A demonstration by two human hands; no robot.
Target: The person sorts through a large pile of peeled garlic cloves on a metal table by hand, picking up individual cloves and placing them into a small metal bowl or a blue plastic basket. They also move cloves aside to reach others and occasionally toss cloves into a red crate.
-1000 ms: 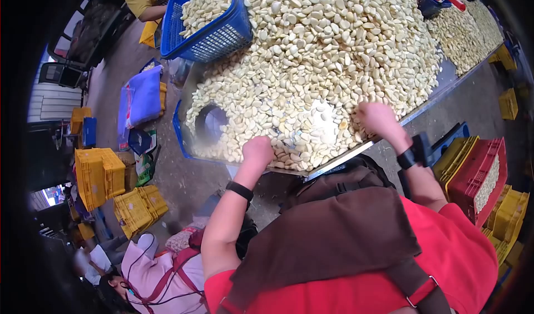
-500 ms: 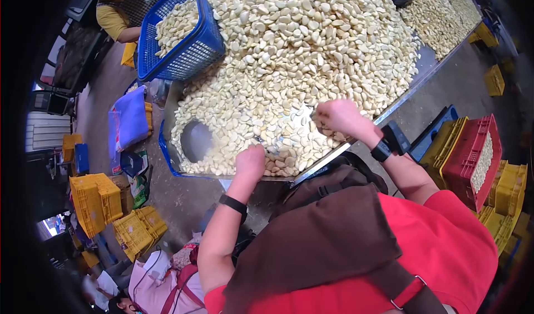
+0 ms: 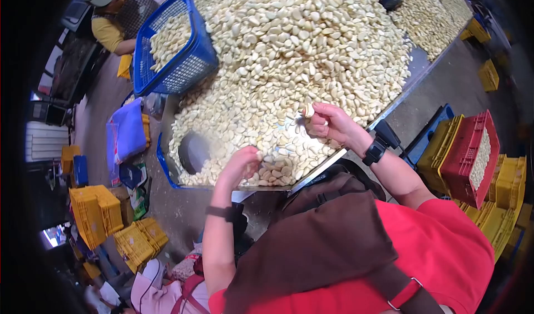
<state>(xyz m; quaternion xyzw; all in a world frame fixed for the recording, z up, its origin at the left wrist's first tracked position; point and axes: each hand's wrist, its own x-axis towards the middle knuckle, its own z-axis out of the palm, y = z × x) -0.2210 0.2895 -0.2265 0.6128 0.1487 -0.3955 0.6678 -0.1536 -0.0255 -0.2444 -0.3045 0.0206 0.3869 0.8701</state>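
A large heap of pale, flat beans or seeds (image 3: 300, 53) covers the metal table (image 3: 334, 158). Near the table's front edge, my left hand (image 3: 242, 164) is curled over the pieces with its fingers bent; whether anything lies between them is too blurred to tell. Beside a small group of browner pieces (image 3: 275, 172) it hovers close to the surface. My right hand (image 3: 332, 124) is raised just above the heap, with a pale piece (image 3: 309, 110) pinched between thumb and fingers.
A blue basket (image 3: 186, 72) of pieces stands at the table's left, near a co-worker (image 3: 119, 14). A round opening (image 3: 193, 151) lies at the left corner. Yellow crates (image 3: 94, 214) stand at left; a red crate (image 3: 456, 167) at right. Another person in pink (image 3: 161, 292) is below.
My right hand has lifted and turned, now showing a piece in its fingers. My left hand has shifted slightly left and its fingers have loosened. The view has shifted a little.
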